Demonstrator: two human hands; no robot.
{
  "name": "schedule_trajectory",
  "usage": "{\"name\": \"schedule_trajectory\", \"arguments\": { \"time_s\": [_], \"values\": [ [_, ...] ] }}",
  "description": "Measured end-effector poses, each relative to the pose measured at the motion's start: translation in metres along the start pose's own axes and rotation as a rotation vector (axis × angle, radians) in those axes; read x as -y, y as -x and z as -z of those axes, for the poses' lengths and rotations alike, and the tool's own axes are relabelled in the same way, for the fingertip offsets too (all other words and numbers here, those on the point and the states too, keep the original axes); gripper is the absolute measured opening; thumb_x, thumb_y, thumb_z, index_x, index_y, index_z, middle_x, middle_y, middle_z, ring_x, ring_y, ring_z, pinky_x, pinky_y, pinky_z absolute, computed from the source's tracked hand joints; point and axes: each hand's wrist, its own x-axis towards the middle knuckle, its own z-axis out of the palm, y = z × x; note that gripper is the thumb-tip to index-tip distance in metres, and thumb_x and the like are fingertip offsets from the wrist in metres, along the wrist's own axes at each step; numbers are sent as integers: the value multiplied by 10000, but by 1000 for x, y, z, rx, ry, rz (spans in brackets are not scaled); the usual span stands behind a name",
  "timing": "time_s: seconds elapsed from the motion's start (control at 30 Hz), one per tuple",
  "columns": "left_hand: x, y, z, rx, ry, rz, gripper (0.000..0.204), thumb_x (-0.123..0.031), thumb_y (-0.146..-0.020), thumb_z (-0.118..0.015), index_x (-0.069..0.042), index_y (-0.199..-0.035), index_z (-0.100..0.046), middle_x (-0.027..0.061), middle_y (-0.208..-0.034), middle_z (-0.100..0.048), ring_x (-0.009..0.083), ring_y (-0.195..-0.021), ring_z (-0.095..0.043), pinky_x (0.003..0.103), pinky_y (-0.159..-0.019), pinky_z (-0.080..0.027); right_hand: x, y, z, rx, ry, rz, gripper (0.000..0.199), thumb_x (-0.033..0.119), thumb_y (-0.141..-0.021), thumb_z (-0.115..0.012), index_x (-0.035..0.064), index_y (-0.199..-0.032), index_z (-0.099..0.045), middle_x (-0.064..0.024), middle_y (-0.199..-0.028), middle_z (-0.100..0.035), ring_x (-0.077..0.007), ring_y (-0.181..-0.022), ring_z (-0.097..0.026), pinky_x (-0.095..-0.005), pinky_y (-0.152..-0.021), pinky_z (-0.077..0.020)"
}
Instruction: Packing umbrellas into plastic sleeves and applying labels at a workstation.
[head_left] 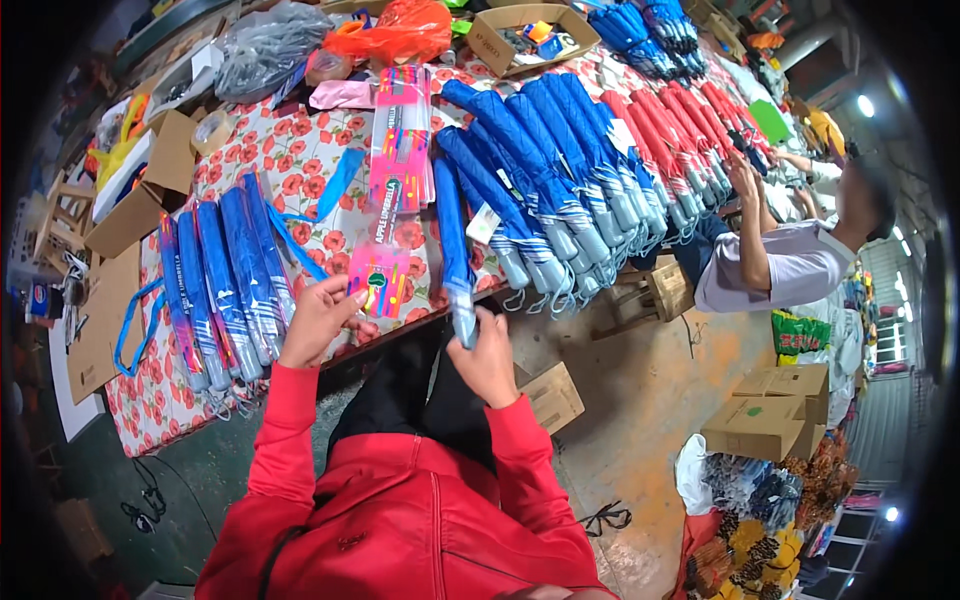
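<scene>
My right hand [484, 362] grips the grey handle of a folded blue umbrella [453, 225], which points away from me over the table edge. My left hand [322, 318] pinches the near end of a clear plastic umbrella sleeve [376, 283] printed in pink. Beyond it lies a stack of similar printed sleeves [401, 135]. To the left, several blue umbrellas in sleeves [222, 280] lie side by side, handles toward me. Right of the held umbrella is a large pile of bare blue umbrellas [545, 165], one with a white tag [484, 224].
The table wears a poppy-patterned cloth [310, 140]. Blue straps [335, 190] lie left of the sleeves. Red umbrellas [665, 140] lie farther right, near a co-worker [775, 250] in a pale shirt. Cardboard boxes [765, 412] stand on the floor; a wooden stool [665, 290] is by the table.
</scene>
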Motion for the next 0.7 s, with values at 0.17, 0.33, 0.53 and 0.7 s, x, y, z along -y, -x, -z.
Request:
{"name": "schedule_trajectory", "arguments": {
  "time_s": [0.17,0.33,0.53,0.7],
  "values": [
    [-6,29,-8,28,358,-54,221,-28,-961,-617,55,-1165,-594,128,-923,-685,206,-704,-706,213,-612,-543,-2,53,-11,373,-561,-311,337,105,-810,-638,33,-1135,-592,-79,-816,-589,-187,-670,-549,-292,-636,-460],
    [-24,51,13,118,400,-172,233,-34,-965,-613,75,-1171,-615,114,-989,-683,156,-779,-680,232,-752,-571,20,107,-5,213,-680,-266,301,70,-860,-620,23,-1155,-583,-36,-793,-582,-115,-644,-510,-230,-619,-428],
    [-62,70,17,-166,180,-517,260,-96,-992,-599,95,-1168,-610,106,-1029,-696,134,-873,-657,266,-775,-585,49,162,26,34,-685,-255,307,30,-853,-666,0,-1153,-609,-49,-807,-622,-127,-668,-572,-235,-622,-461],
    [-84,71,4,-263,325,-631,232,-88,-984,-618,92,-1130,-625,113,-984,-705,142,-823,-677,243,-752,-578,37,200,53,-43,-431,-126,315,101,-793,-757,9,-1074,-647,-110,-867,-688,-209,-628,-580,-300,-622,-483]
  ]
}}
